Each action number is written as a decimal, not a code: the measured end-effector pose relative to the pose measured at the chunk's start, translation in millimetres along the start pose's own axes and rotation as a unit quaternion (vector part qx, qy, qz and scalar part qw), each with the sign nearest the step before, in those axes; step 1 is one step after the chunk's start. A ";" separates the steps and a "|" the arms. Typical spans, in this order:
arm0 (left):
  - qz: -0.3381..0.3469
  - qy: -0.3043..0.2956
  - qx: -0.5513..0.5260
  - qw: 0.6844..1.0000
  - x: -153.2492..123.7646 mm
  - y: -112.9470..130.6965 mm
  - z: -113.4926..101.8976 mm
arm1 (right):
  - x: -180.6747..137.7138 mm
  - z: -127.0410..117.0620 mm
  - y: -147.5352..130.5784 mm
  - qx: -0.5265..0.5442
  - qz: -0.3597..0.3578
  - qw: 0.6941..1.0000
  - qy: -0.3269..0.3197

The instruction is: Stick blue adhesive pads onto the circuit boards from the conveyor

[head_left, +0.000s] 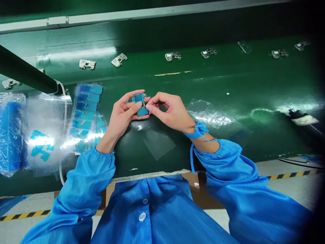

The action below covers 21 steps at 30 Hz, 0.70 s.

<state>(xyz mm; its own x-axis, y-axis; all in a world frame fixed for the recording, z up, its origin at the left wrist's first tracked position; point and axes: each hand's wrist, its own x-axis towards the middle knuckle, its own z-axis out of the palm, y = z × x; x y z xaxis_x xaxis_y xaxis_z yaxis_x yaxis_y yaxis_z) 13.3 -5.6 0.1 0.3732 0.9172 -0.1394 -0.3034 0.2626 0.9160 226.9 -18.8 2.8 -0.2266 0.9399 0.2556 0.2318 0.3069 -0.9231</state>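
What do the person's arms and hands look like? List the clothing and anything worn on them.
Both hands, left hand and right hand, are bare. Long bright blue sleeves have gathered elastic cuffs. The right wrist wears a blue strap with a coiled blue cord hanging from it.

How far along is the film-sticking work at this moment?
Done: seven small metal parts lie in a row further along the green belt, finish unreadable. In hand: left hand holds a small part with blue film; right hand pinches its edge. Left: a sheet of blue film pieces remains beside the left hand.
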 end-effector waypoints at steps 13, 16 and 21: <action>0.034 0.007 0.029 0.999 -5.3 2.5 0.0 | -0.3 9.9 2.9 0.062 0.049 0.997 -0.018; 0.029 0.019 0.040 0.999 -5.5 1.9 2.0 | -0.2 10.0 2.6 0.053 0.042 0.997 -0.025; 0.024 0.060 0.035 0.997 -4.4 -1.7 7.2 | -1.1 12.1 2.5 0.044 0.029 0.998 -0.025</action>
<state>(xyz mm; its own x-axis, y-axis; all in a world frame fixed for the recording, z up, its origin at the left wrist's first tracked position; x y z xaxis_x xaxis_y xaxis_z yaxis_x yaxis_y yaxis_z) 18.4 -12.2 1.9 0.2499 0.9589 -0.1342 -0.2546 0.1988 0.9464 216.2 -20.8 -3.3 -0.2635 0.9461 0.1881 0.1618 0.2356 -0.9583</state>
